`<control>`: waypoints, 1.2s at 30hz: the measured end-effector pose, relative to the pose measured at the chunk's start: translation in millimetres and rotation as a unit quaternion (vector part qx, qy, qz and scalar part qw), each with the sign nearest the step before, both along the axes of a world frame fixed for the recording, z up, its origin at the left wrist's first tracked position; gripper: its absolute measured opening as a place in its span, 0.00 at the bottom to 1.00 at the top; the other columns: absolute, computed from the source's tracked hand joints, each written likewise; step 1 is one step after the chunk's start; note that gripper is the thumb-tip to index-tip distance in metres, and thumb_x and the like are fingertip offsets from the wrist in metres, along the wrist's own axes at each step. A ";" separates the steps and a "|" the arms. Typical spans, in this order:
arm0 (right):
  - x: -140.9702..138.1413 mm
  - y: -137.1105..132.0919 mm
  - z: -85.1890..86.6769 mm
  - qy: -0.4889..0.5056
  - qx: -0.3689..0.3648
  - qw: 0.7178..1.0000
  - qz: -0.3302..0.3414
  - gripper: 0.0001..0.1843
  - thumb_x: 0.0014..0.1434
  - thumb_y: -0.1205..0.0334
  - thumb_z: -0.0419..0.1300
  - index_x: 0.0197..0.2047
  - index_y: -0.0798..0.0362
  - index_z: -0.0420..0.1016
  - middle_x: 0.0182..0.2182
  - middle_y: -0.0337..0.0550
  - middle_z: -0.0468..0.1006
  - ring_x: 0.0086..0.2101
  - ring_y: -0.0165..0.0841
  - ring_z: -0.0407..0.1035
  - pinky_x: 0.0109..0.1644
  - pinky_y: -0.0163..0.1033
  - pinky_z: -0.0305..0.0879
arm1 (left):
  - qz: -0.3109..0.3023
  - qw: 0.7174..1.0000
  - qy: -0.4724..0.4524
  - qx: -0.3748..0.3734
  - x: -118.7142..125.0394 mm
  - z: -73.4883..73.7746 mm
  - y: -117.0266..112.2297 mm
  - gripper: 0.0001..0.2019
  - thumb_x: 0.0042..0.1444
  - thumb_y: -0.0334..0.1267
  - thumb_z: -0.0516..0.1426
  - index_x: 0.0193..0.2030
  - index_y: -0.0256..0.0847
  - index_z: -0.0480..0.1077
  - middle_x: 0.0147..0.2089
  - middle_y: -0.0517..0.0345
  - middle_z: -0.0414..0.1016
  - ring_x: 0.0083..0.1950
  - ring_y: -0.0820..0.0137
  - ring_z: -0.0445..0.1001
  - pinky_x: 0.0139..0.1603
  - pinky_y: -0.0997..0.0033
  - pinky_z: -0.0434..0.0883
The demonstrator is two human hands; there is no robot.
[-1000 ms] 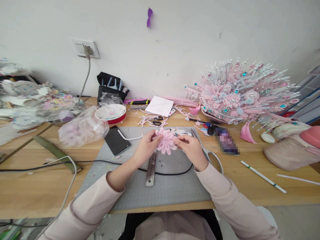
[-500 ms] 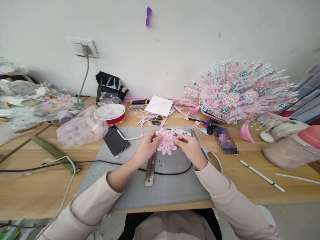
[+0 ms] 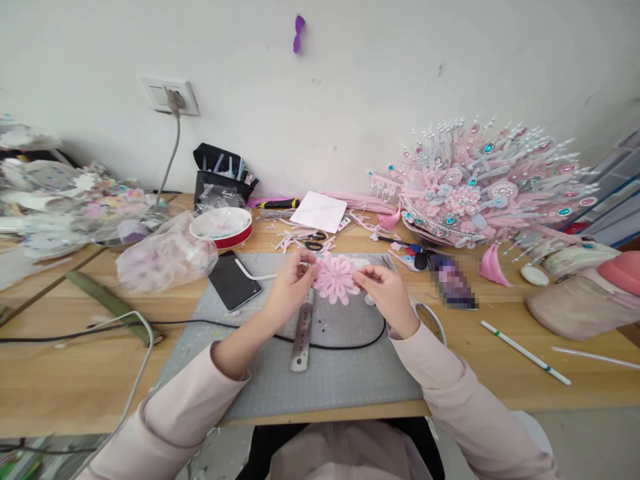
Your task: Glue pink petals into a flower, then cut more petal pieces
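Pink flower [image 3: 336, 279] shifted slightly to the right and farther from the person since the earlier frame; both hands moved with it, and more of the steel ruler's [image 3: 301, 340] far end shows. Left hand [image 3: 291, 287] pinches the flower's left edge, thumb in front, index finger bent above. Right hand [image 3: 386, 293] has thumb and forefinger together at the flower's right edge, probably gripping a petal, though the contact is too small to be sure. Flower held between the hands above the far half of a grey cutting mat [image 3: 350, 387], petals spread.

Ruler lies on the mat just near of the flower, crossing a black cable [image 3: 350, 348]. Left of the left hand, a dark tablet [image 3: 235, 283] sits partly on the mat's far left corner. Grey-handled scissors [image 3: 437, 317] lie behind and right of the right hand, partly hidden. Smaller black scissors [image 3: 315, 245] lie among pink scraps beyond the mat. Far right on the tabletop [image 3: 480, 380]: a large pink-and-white beaded headdress [image 3: 465, 200]. Far left: a red-sided bowl [image 3: 239, 239] beside a clear bag [image 3: 165, 260].
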State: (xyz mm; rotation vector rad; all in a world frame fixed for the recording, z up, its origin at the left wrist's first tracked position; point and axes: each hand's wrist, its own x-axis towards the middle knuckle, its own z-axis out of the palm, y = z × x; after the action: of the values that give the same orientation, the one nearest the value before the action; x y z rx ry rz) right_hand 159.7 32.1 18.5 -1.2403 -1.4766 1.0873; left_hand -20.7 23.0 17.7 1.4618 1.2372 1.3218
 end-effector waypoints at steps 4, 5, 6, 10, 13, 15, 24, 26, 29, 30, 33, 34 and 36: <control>0.4 -0.3 0.2 -0.014 0.008 1.000 -0.001 0.12 0.49 0.53 0.59 0.26 0.54 0.71 0.22 0.39 0.73 0.25 0.30 0.67 0.30 0.35 0.62 | 0.002 0.991 0.123 0.048 -5.1 0.4 -0.7 0.06 0.54 0.38 0.51 0.38 0.40 0.62 0.32 0.60 0.65 0.29 0.75 0.65 0.30 0.75 0.64; 0.5 -0.4 0.1 -0.018 0.011 1.000 -0.001 0.12 0.49 0.53 0.59 0.26 0.54 0.71 0.22 0.39 0.73 0.25 0.30 0.66 0.30 0.35 0.62 | 0.008 0.986 0.153 0.066 -6.1 -0.2 -0.8 0.06 0.55 0.37 0.50 0.38 0.40 0.62 0.34 0.59 0.66 0.29 0.75 0.66 0.32 0.74 0.65; 0.6 -0.4 0.0 -0.020 0.014 1.000 -0.002 0.12 0.49 0.53 0.59 0.26 0.54 0.71 0.22 0.39 0.73 0.25 0.30 0.67 0.30 0.35 0.62 | 0.011 0.980 0.181 0.085 -6.9 -0.9 -0.7 0.06 0.55 0.37 0.50 0.39 0.40 0.63 0.36 0.57 0.66 0.30 0.74 0.66 0.34 0.72 0.66; 0.7 -0.3 -0.5 -0.022 0.021 1.000 0.000 0.12 0.49 0.53 0.59 0.25 0.54 0.71 0.21 0.39 0.73 0.25 0.30 0.67 0.31 0.35 0.62 | -0.001 0.961 0.246 0.131 -8.5 -2.9 0.4 0.09 0.57 0.35 0.47 0.40 0.40 0.66 0.43 0.52 0.67 0.34 0.72 0.68 0.39 0.68 0.67; 0.1 -0.7 -1.3 -0.023 0.025 0.999 0.002 0.11 0.49 0.54 0.59 0.25 0.54 0.71 0.21 0.39 0.73 0.25 0.30 0.67 0.31 0.35 0.63 | -0.008 0.960 0.249 0.126 -8.8 -4.6 2.7 0.12 0.57 0.36 0.48 0.44 0.40 0.67 0.45 0.50 0.67 0.37 0.70 0.68 0.41 0.66 0.68; -0.5 -1.4 -1.9 -0.026 0.030 0.999 0.002 0.11 0.49 0.54 0.59 0.26 0.54 0.72 0.21 0.39 0.73 0.25 0.30 0.67 0.30 0.35 0.63 | -0.010 0.961 0.247 0.121 -9.1 -6.3 4.5 0.12 0.56 0.35 0.48 0.45 0.40 0.68 0.45 0.49 0.67 0.40 0.68 0.69 0.41 0.66 0.68; -3.6 -3.4 -4.4 -0.045 0.024 0.999 -0.018 0.10 0.48 0.55 0.58 0.26 0.54 0.72 0.21 0.38 0.73 0.22 0.29 0.65 0.26 0.34 0.61 | -0.032 0.966 0.248 0.066 -10.3 -11.0 9.6 0.07 0.53 0.33 0.51 0.38 0.39 0.67 0.40 0.54 0.66 0.32 0.73 0.68 0.37 0.69 0.67; -3.6 -2.7 -5.4 -0.048 0.030 0.998 -0.016 0.10 0.48 0.56 0.59 0.25 0.54 0.72 0.21 0.38 0.73 0.23 0.29 0.65 0.26 0.34 0.61 | -0.030 0.966 0.249 0.054 -9.9 -9.7 9.6 0.04 0.52 0.32 0.52 0.34 0.39 0.66 0.38 0.56 0.66 0.31 0.73 0.67 0.36 0.69 0.67; -3.3 -1.8 -6.2 -0.053 0.033 0.998 -0.017 0.09 0.48 0.57 0.58 0.25 0.54 0.72 0.21 0.38 0.73 0.23 0.29 0.65 0.27 0.34 0.61 | -0.030 0.966 0.252 0.044 -9.0 -6.5 8.9 0.01 0.51 0.32 0.53 0.31 0.39 0.64 0.36 0.57 0.66 0.30 0.72 0.66 0.35 0.70 0.66; -3.2 -1.7 -6.3 -0.055 0.034 0.998 -0.019 0.09 0.48 0.57 0.58 0.26 0.54 0.72 0.21 0.38 0.73 0.23 0.29 0.65 0.27 0.34 0.61 | -0.030 0.966 0.253 0.041 -8.8 -5.5 8.6 0.01 0.51 0.32 0.53 0.30 0.39 0.64 0.35 0.58 0.66 0.30 0.73 0.66 0.35 0.70 0.66; -3.1 -1.6 -5.8 -0.055 0.036 0.998 -0.018 0.09 0.48 0.58 0.58 0.26 0.55 0.72 0.22 0.38 0.73 0.24 0.29 0.65 0.28 0.34 0.60 | -0.028 0.965 0.258 0.036 -8.8 -3.7 8.2 0.03 0.52 0.33 0.53 0.28 0.39 0.64 0.33 0.58 0.65 0.28 0.73 0.65 0.33 0.71 0.66; -3.2 -1.7 -5.7 -0.056 0.037 0.998 -0.017 0.09 0.48 0.58 0.58 0.26 0.55 0.72 0.22 0.38 0.73 0.24 0.29 0.65 0.27 0.33 0.60 | -0.029 0.965 0.260 0.037 -9.2 -3.7 8.4 0.03 0.52 0.34 0.53 0.28 0.39 0.64 0.33 0.58 0.65 0.28 0.74 0.65 0.33 0.71 0.66; -3.4 -2.1 -5.4 -0.058 0.039 0.997 -0.017 0.09 0.48 0.57 0.58 0.26 0.55 0.72 0.21 0.38 0.73 0.24 0.29 0.65 0.27 0.33 0.60 | -0.035 0.964 0.261 0.046 -10.5 -4.6 9.6 0.03 0.53 0.34 0.52 0.29 0.39 0.64 0.34 0.58 0.66 0.28 0.74 0.65 0.33 0.71 0.66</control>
State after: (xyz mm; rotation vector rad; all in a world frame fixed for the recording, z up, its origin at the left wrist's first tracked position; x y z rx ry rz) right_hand 156.3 30.0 13.1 -1.2856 -1.5651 0.9398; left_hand -31.1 32.6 13.1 1.9833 1.4446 0.9836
